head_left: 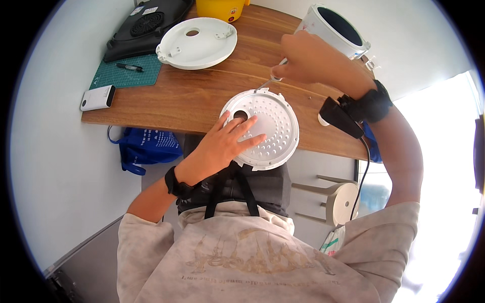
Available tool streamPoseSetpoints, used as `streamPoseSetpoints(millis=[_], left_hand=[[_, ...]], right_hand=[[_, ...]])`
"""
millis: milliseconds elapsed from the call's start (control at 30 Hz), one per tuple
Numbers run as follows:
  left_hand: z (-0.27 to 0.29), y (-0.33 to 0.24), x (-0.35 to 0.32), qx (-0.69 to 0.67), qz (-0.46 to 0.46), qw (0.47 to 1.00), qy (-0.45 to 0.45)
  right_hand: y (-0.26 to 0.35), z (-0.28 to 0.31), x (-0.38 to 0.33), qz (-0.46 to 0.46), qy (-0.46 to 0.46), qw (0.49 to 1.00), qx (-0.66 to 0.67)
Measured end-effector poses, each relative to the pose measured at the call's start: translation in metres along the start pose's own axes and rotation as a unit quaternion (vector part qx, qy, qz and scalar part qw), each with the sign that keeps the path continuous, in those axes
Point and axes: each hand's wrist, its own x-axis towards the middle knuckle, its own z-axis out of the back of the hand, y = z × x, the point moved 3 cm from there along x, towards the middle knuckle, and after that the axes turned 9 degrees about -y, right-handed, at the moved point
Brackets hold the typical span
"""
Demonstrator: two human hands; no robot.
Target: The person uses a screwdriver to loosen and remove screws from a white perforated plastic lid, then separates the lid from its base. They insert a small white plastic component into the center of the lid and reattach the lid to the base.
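A round silvery lid plate [275, 118] with raised dots and a white rim sits at the table's front edge, partly over my lap. My left hand [220, 144] lies on it with fingers spread around the round hole, pressing on the plate's left part. In my right hand [308, 55], closed around the handle, is a screwdriver [263, 85]. Its metal shaft slants down to the plate's far rim, where the tip meets the edge. My fingers cover most of the handle. Beyond the plate, to the left, lies a white round lid cover [209, 48] with a hole.
A white cooker body [333, 28] lies tipped at the far right. Back left are a black appliance base [146, 30] and a yellow container [217, 9]. A pen [130, 67] rests on a green cutting mat [108, 73], near a white power bank [97, 98]. Below stands a stool [343, 204].
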Motion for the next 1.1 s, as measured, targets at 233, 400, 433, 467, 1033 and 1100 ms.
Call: streamPoseSetpoints(millis=[233,400,433,467,1033,1100], left_hand=[[0.003,0.005,0.002,-0.062,0.004,0.998,-0.013],[0.014,0.015,0.0,-0.107,-0.005,0.994,0.035],[0.021,0.018,0.0,-0.122,0.0,0.992,0.036],[0.03,0.021,0.0,-0.137,0.005,0.99,0.037],[-0.002,0.08,0.073,-0.119,0.309,0.938,0.099],[-0.003,0.091,0.079,-0.166,0.301,0.931,0.127]], right_hand=[[0.005,-0.004,0.007,0.075,-0.059,0.995,-0.042],[0.0,-0.019,-0.007,0.17,-0.133,0.976,-0.013],[0.001,-0.022,-0.013,0.168,-0.139,0.976,-0.007],[0.002,-0.023,-0.019,0.166,-0.145,0.975,0.0],[-0.028,-0.057,-0.089,-0.026,-0.097,0.986,0.134],[-0.031,-0.071,-0.1,-0.039,-0.115,0.979,0.161]])
